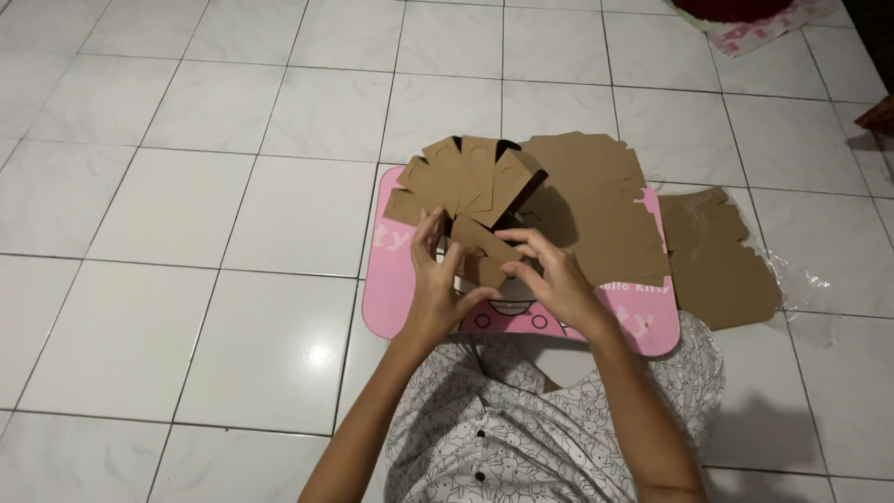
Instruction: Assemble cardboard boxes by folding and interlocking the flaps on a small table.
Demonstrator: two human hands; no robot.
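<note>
A brown cardboard box blank (470, 191), partly folded with several flaps fanned out, is held above a small pink table (396, 289). My left hand (438, 279) grips its near left flap with fingers curled around the edge. My right hand (549, 275) pinches the near lower flap from the right. Both hands touch the same piece. The box's inner cavity shows dark at the upper right of the piece.
A stack of flat brown cardboard blanks (601, 205) lies on the pink table's right half. Another flat blank (717, 256) rests on clear plastic wrap (810, 284) on the white tiled floor (186, 233). A pink patterned item (764, 23) sits at the far top right.
</note>
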